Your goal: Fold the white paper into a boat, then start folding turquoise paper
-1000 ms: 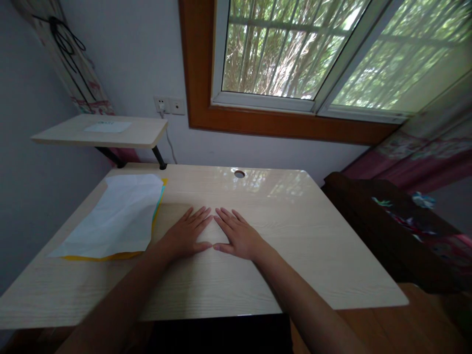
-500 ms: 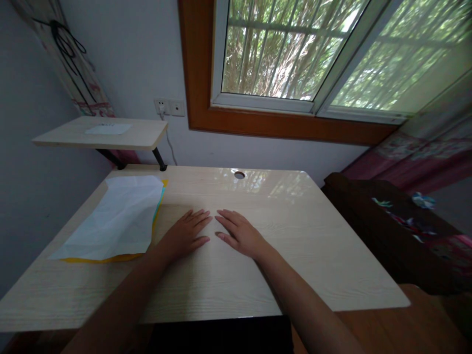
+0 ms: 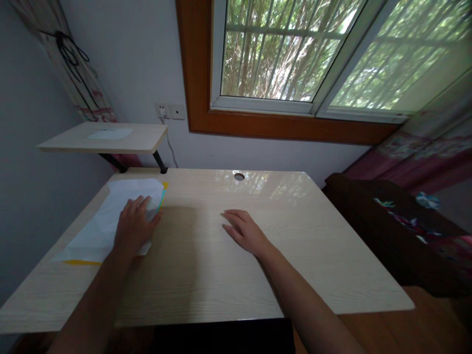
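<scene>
On the left side of the desk (image 3: pixel 221 285) lies a stack of paper sheets (image 3: pixel 99 228), white on top, with yellow and turquoise edges showing beneath. My left hand (image 3: pixel 134 223) is over the right part of the stack, fingers apart, its thumb near the turquoise edge. Whether it presses on the paper or hovers just above, I cannot tell. My right hand (image 3: pixel 245 231) rests on the bare desktop near the middle, fingers stretched out to the left, holding nothing.
A small raised shelf (image 3: pixel 140 135) on black legs stands at the back left, a white slip (image 3: pixel 110 133) on it. The desktop has a round cable hole (image 3: pixel 239 177) near its back edge. Right of the desk is dark brown furniture (image 3: pixel 354 206) with cloth items on it.
My left hand has moved left from the middle of the desk to the paper stack. The right hand has stayed nearly in place, its fingers slightly closer together.
</scene>
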